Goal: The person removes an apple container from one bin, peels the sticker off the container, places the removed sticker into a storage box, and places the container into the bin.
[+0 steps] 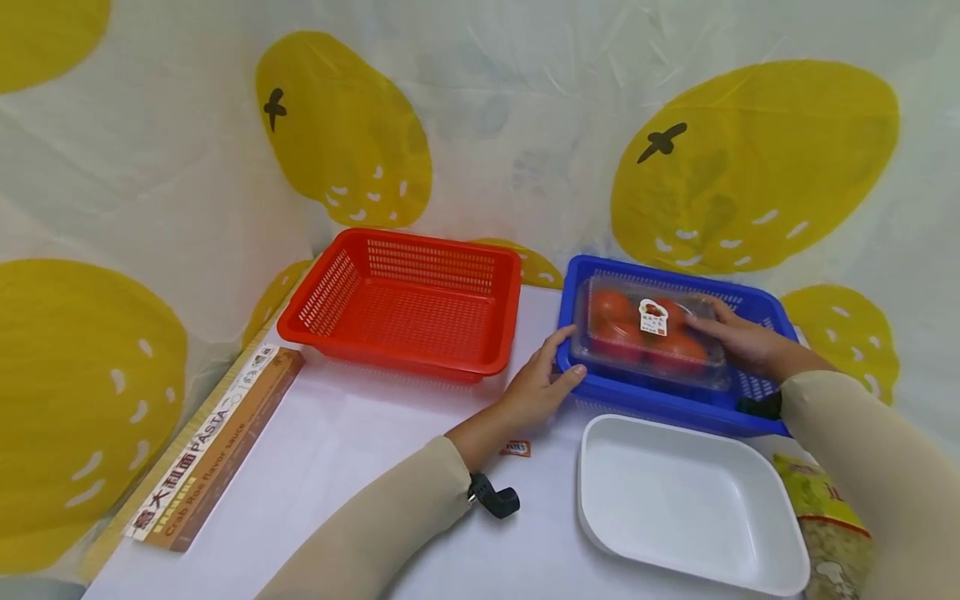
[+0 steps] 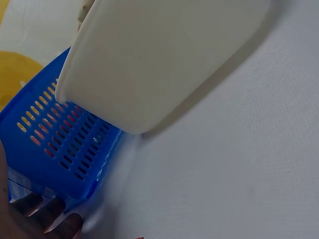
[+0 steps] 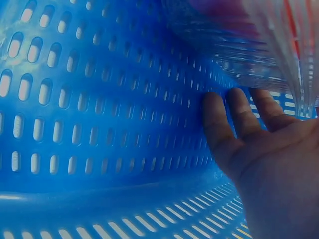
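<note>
A clear plastic box of tomatoes (image 1: 621, 340) with a white label lies within the blue basket (image 1: 645, 387). My right hand (image 1: 742, 340) holds the box at its right end, thumb over the lid. In the right wrist view, extended fingers (image 3: 244, 112) reach beneath the clear box (image 3: 249, 64), beside the slotted basket wall (image 3: 99, 99); the thumb is hidden there. At the basket's left end, my left hand (image 1: 531, 390) touches the rim with loosely bent fingers. Its fingers (image 2: 50, 214) appear under the basket's corner in the left wrist view.
A red basket (image 1: 420, 367) stands to the left, with a long pasta box (image 1: 217, 450) beside it. In front of the blue basket sits a white tray (image 1: 682, 500). A yellow-topped bag (image 1: 828, 525) lies by the right sleeve, and a small orange packet (image 1: 516, 448) near the left wrist.
</note>
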A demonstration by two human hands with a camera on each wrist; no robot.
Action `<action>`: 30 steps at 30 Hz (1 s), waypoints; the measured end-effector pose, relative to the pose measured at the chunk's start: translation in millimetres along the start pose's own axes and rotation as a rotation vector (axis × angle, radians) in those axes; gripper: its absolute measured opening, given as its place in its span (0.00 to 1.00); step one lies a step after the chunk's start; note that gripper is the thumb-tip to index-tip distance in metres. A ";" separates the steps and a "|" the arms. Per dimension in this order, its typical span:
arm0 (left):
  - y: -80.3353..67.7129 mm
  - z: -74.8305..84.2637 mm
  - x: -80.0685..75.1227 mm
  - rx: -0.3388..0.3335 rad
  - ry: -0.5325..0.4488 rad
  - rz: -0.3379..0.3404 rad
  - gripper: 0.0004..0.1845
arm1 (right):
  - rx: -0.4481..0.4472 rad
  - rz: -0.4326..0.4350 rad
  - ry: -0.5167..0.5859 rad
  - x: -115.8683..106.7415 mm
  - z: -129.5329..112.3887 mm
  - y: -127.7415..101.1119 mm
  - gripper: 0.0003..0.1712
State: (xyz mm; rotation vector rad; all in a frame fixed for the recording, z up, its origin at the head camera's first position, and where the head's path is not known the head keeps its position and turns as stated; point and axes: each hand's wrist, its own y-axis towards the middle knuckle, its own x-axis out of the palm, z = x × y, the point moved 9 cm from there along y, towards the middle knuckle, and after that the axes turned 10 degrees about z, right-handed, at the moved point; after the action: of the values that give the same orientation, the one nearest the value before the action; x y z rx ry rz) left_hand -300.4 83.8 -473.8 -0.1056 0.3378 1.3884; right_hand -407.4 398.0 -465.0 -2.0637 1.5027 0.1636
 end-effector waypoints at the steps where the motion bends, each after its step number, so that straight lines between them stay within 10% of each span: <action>1: 0.0 0.9 -1.2 0.003 0.001 0.001 0.36 | -0.001 0.000 0.016 0.1 -2.3 0.6 0.42; 30: 0.9 4.5 0.5 -0.028 -0.034 -0.066 0.37 | -0.116 -0.040 0.483 -19.4 -21.0 -13.1 0.26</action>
State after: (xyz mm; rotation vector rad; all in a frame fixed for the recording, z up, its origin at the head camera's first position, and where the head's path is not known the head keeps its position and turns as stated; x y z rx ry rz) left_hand -300.5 85.7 -469.6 -0.1150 0.2844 1.3283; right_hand -407.2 406.1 -434.6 -2.3364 1.7581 -0.2911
